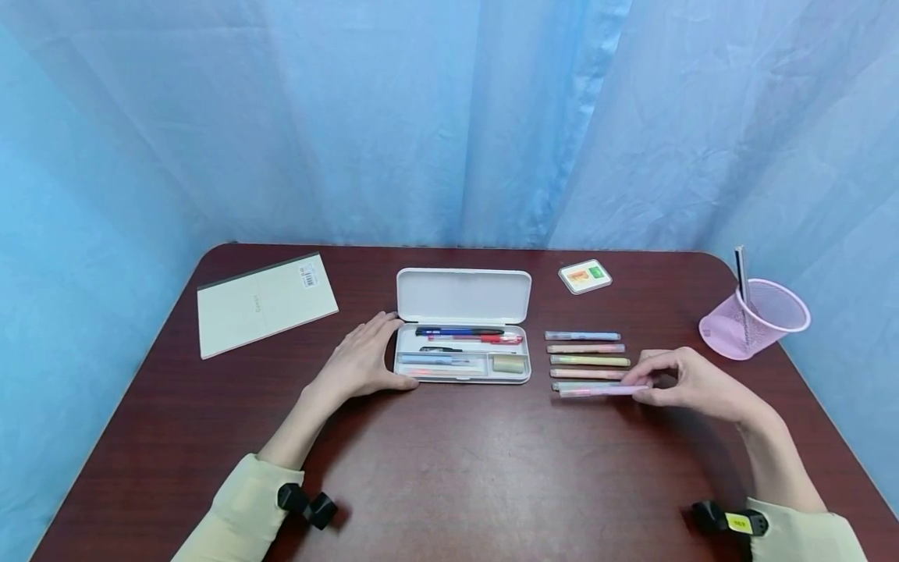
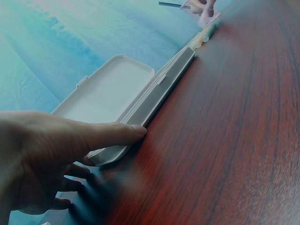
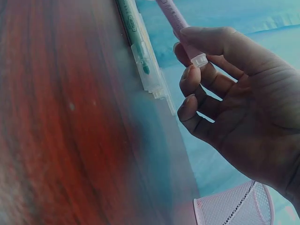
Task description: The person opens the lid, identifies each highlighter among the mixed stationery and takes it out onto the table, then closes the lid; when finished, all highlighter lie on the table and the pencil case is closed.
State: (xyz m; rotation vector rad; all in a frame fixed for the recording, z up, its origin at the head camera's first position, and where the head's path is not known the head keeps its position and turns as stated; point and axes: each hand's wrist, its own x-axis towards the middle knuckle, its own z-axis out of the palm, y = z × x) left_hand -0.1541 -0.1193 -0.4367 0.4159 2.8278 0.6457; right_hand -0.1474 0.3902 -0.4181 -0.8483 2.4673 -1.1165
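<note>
My right hand (image 1: 677, 378) pinches a pink-purple highlighter (image 1: 604, 391) between thumb and fingers, low beside a stacked row of several highlighters (image 1: 588, 361). In the right wrist view, a green highlighter (image 3: 133, 35) lies on the table next to the held one. On the left, my left hand (image 1: 365, 357) rests against the left end of a white pencil case (image 1: 463, 297), thumb extended along its front edge. Its lid is up. Inside are a blue pen (image 1: 460, 332), a red pen (image 1: 506, 339), other pens and a beige block (image 1: 508, 364).
A cream notebook (image 1: 267, 312) lies at the back left. Behind the highlighters is a small flat case (image 1: 585, 276) with orange and green pieces. A pink mesh pen cup (image 1: 726, 328) leans outward at the right edge, holding a dark pen (image 1: 741, 269). Blue curtains (image 1: 393, 125) enclose the table.
</note>
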